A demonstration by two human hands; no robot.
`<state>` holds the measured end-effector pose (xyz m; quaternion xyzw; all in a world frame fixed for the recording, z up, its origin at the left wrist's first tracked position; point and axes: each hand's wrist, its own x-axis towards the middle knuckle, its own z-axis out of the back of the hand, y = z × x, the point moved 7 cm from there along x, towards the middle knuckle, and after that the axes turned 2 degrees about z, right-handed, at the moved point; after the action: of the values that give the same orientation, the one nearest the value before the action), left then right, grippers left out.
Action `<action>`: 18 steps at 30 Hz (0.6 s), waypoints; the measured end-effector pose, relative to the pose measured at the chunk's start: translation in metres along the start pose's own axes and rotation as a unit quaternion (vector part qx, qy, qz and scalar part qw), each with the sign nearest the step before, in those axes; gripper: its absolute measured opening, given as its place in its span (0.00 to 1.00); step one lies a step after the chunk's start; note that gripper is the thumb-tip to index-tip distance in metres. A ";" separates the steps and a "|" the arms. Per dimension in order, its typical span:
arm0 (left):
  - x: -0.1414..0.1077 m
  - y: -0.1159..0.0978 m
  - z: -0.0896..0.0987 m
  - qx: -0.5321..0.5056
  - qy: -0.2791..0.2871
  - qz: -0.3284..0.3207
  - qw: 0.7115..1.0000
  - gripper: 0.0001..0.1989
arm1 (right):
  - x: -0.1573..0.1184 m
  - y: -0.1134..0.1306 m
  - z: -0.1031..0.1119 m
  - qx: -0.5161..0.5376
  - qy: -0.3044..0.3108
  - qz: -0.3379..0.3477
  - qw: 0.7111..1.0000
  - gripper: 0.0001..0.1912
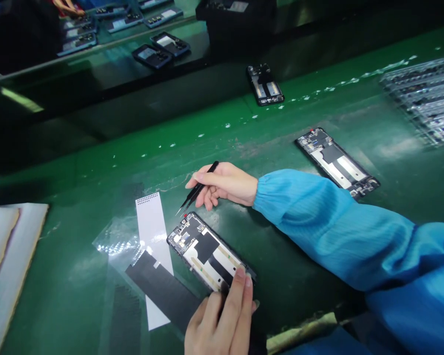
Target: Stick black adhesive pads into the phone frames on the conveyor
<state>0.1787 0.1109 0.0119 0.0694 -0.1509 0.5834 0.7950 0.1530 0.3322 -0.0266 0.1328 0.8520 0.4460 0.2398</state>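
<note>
My left hand [218, 315] grips the lower end of an open smartphone frame [203, 251], which lies face down with black and white adhesive sheets and tan strips on its back. My right hand [225, 185] holds black fine-tipped tweezers [198, 187], their tips just above the frame's upper corner and not touching it. Beside the frame, a long black film strip [159, 286] lies across a white backing strip [151, 231], both on a clear plastic sheet [114, 246]. My left fingertips hide part of the frame's lower end.
A green work mat [96, 162] runs beneath everything. Another phone frame [336, 162] lies to the right of my sleeve, and a further one [264, 85] lies farther back. A stack of frames [422, 101] stands at the right, and pale card sheets [7, 261] lie at the left.
</note>
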 end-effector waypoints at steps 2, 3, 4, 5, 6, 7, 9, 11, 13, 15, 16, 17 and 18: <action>0.000 -0.002 0.000 0.007 -0.001 0.001 1.000 0.16 | 0.000 0.000 0.000 0.001 0.000 -0.001 1.000 0.15; -0.001 -0.002 -0.001 0.009 -0.001 0.004 1.000 0.17 | 0.000 0.000 0.000 0.001 -0.001 -0.002 1.000 0.15; -0.001 -0.003 -0.001 0.011 0.000 0.007 1.000 0.17 | 0.000 0.000 0.000 0.002 -0.001 -0.003 1.000 0.15; -0.001 -0.003 -0.002 0.011 0.001 0.010 1.000 0.18 | 0.000 0.000 0.000 0.002 -0.002 -0.003 1.000 0.14; -0.001 -0.003 -0.002 0.011 0.001 0.011 1.000 0.18 | 0.000 0.000 0.001 0.002 -0.003 -0.004 1.000 0.14; 0.000 -0.003 -0.002 0.011 0.001 0.011 1.000 0.17 | 0.000 0.000 0.001 0.003 -0.002 -0.004 1.000 0.14; 0.001 -0.002 -0.001 0.014 0.004 0.008 1.000 0.15 | 0.000 0.000 0.001 0.006 -0.001 -0.004 1.000 0.14; 0.003 -0.002 -0.001 0.024 0.012 -0.002 1.000 0.14 | 0.000 0.000 0.000 0.008 0.002 -0.003 1.000 0.14; 0.005 -0.002 -0.001 0.036 0.024 -0.014 0.999 0.15 | 0.000 0.000 0.001 0.008 0.001 -0.003 1.000 0.14; 0.008 -0.004 -0.001 0.050 0.032 -0.017 0.998 0.14 | -0.001 0.000 0.001 0.007 0.001 -0.004 1.000 0.14; 0.009 -0.005 -0.001 0.054 0.037 -0.013 0.998 0.14 | 0.000 -0.001 0.001 0.007 0.001 -0.004 1.000 0.14; 0.010 -0.007 -0.001 0.057 0.041 -0.008 0.997 0.14 | 0.000 -0.001 0.000 0.008 0.001 -0.004 1.000 0.14; 0.011 -0.008 -0.001 0.059 0.048 -0.002 0.997 0.14 | 0.000 -0.001 0.000 0.009 0.001 -0.005 1.000 0.14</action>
<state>0.1893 0.1188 0.0146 0.0881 -0.0776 0.5924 0.7971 0.1535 0.3320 -0.0273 0.1301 0.8567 0.4377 0.2397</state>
